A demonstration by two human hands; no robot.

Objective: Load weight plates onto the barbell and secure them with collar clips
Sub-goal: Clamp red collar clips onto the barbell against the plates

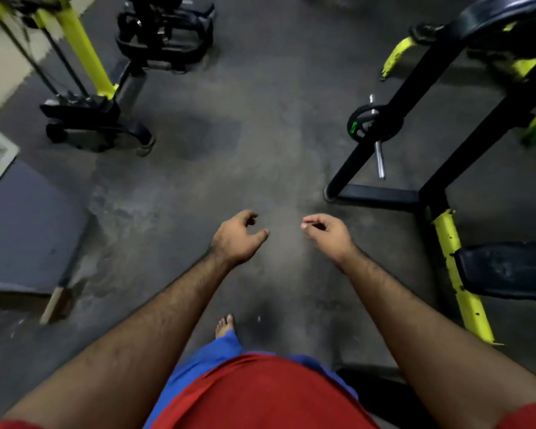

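A steel barbell sleeve point(379, 159) sticks out from the black rack at the right, with one small black weight plate point(361, 123) on it that bears a green mark. No collar clip is visible. My left hand point(237, 238) and my right hand point(327, 232) hang in front of me over the bare floor, well short of the bar. Both hold nothing, with the fingers loosely curled and apart. A large black plate point(505, 13) shows at the top right corner.
A black rack frame point(381, 193) with yellow parts stands at the right, with a black bench pad point(508, 269) beside it. A yellow and black cable machine point(84, 97) stands at the left rear. A raised grey platform point(22, 230) lies at the left. The floor is dark rubber.
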